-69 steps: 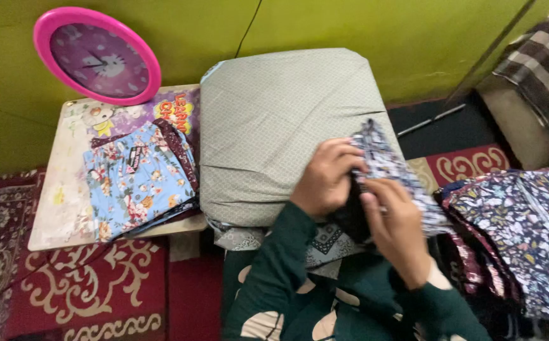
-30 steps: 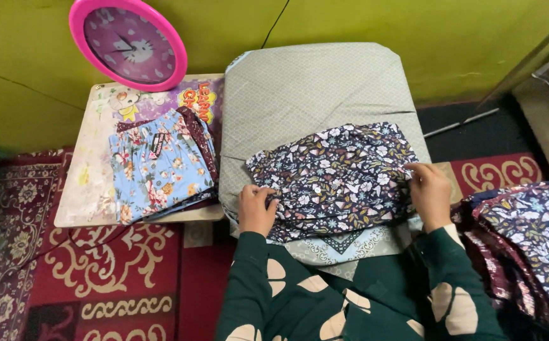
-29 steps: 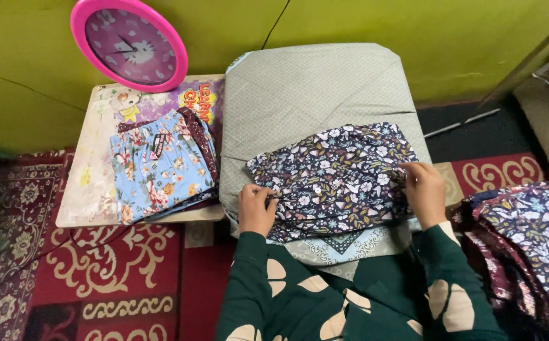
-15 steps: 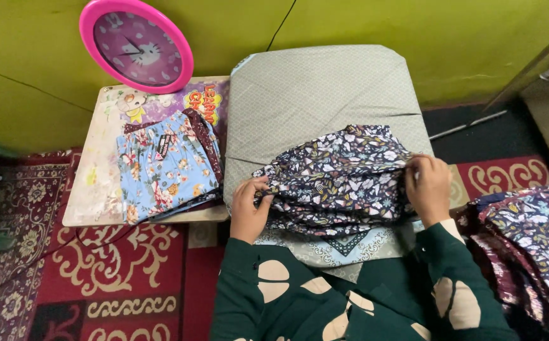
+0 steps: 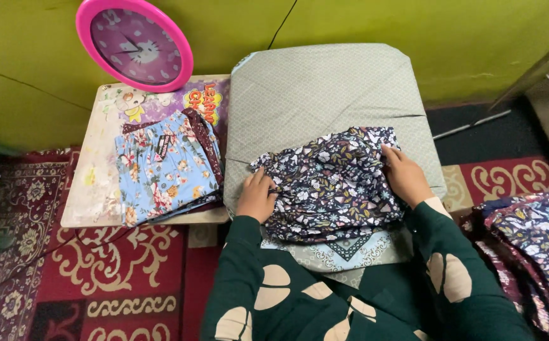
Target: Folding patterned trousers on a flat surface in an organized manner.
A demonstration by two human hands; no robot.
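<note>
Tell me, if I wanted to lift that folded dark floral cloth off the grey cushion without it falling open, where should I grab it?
Probably by its two short ends, coming in from the left and right together. The dark floral cloth lies flat and wide across the grey cushion, and the left hand and right hand already rest at those ends. Pinching all layers there should keep the fold together.

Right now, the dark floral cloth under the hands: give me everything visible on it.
The dark floral cloth is thin navy fabric printed with small white, tan and pink flowers and leaves. It lies folded and rumpled in layers on the grey-green padded board, its near edge over a pale blue patterned cloth. The left hand presses its left edge; the right hand rests on its right side.
</note>
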